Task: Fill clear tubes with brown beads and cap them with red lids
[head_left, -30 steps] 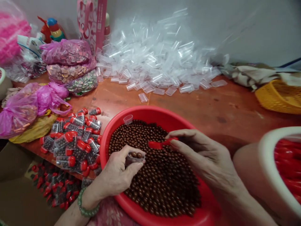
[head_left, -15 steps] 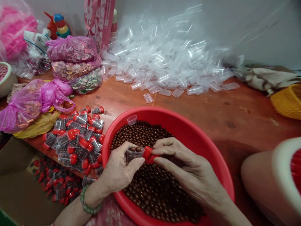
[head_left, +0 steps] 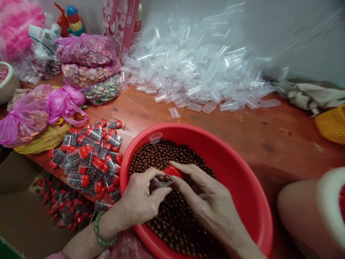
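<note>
My left hand (head_left: 142, 198), with a green bead bracelet at its wrist, pinches a small clear plastic container (head_left: 159, 184) whose open top shows brown candy balls inside. Between the thumb and fingers of my right hand (head_left: 205, 201) is a red cap (head_left: 172, 171), beside the container's mouth. Both hands are over a red basin (head_left: 231, 162) holding a mass of shiny brown balls (head_left: 175, 223). A loose clear oval piece (head_left: 156, 137) lies at the basin's far inner edge.
Filled, red-capped containers (head_left: 88, 158) are heaped left of the basin, with more in a cardboard box (head_left: 16, 201) below. Empty clear containers (head_left: 199, 75) are piled behind. Pink bags (head_left: 86, 50) stand back left; a pale-rimmed tub (head_left: 299, 205) is at right.
The red cap has turned and moved behind the container's mouth, and my right hand has come closer to my left. The view has shifted slightly.
</note>
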The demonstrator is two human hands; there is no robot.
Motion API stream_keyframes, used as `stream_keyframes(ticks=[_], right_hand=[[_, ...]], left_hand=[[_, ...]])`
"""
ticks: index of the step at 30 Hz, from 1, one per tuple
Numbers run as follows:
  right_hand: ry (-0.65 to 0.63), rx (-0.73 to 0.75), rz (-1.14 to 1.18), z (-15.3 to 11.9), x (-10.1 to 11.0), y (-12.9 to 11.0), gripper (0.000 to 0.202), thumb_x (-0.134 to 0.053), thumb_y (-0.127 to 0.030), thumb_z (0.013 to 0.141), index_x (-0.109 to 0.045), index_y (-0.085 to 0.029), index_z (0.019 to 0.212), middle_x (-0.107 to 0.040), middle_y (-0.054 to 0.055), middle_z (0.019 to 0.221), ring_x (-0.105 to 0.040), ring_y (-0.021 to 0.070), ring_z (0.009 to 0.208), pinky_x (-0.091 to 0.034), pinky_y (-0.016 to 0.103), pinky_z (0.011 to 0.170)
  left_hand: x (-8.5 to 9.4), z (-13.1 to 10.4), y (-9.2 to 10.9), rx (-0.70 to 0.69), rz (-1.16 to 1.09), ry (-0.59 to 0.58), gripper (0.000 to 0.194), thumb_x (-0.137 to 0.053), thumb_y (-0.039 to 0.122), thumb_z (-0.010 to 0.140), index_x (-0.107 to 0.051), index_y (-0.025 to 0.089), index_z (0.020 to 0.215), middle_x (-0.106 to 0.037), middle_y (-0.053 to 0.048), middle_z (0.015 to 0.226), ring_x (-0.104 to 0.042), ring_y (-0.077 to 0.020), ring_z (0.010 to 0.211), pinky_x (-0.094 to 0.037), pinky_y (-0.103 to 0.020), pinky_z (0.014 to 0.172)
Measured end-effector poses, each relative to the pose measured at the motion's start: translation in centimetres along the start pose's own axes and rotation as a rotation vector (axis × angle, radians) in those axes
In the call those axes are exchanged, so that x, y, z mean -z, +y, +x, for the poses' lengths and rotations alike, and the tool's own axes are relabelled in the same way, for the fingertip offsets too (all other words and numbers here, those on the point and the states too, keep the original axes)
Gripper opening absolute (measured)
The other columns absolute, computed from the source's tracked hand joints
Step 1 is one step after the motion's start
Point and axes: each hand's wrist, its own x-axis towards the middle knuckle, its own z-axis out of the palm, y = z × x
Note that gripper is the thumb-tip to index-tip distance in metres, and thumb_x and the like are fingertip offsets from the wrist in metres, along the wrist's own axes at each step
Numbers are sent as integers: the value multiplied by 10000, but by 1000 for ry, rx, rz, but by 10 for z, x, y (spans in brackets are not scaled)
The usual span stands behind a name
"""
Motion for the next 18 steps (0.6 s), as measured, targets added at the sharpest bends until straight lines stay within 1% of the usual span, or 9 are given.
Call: stream_keyframes(ticks=[2,4,6,8,11,14,18], right_hand=[[-14,-18,54,5,9,2,237,-608,-277,872,-682,-266,1097,-716,34,1005,-679,165,903,-565,281,797],[-20,-9,102,8,19,2,262,-622,-259,867,-681,-321,1115,-715,9,1013,-676,154,915,-556,271,817],[-56,51,119,10,27,-2,320,-628,-221,862,-670,-375,1139,-711,-5,1006,-673,147,908,-553,260,804],[-136,130,112,11,31,-7,363,-626,-189,856,-664,-394,1153,-707,1,979,-674,148,871,-557,250,751],[-231,209,71,13,31,-11,369,-611,-175,859,-667,-381,1160,-700,22,952,-677,160,837,-560,248,692],[-258,264,-2,14,33,-10,372,-592,-166,869,-658,-360,1179,-694,37,953,-679,161,836,-563,240,685],[-290,313,-88,16,44,-10,335,-572,-168,883,-659,-318,1170,-683,41,928,-679,137,783,-557,194,628]], left_hand=[[1,1,0,23,-6,-61,160,-585,240,835,-645,157,957,-662,-19,784,-573,-132,706,-434,-230,663],[2,1,1,43,-14,-134,161,-594,247,833,-658,158,950,-686,-30,809,-599,-143,728,-447,-239,675],[3,2,1,46,-21,-181,172,-601,261,833,-666,154,952,-698,-35,828,-610,-151,738,-458,-248,683],[3,3,1,38,-12,-201,189,-607,265,831,-667,151,969,-698,-32,842,-607,-153,737,-463,-256,692],[4,4,0,31,-4,-212,194,-608,263,832,-664,147,976,-688,-25,855,-596,-152,744,-462,-258,701],[4,4,-1,48,-4,-214,187,-598,269,841,-653,139,964,-672,-24,827,-577,-147,728,-448,-247,670],[4,5,-1,85,16,-222,162,-591,271,848,-634,136,926,-645,-15,773,-535,-129,686,-416,-234,632]])
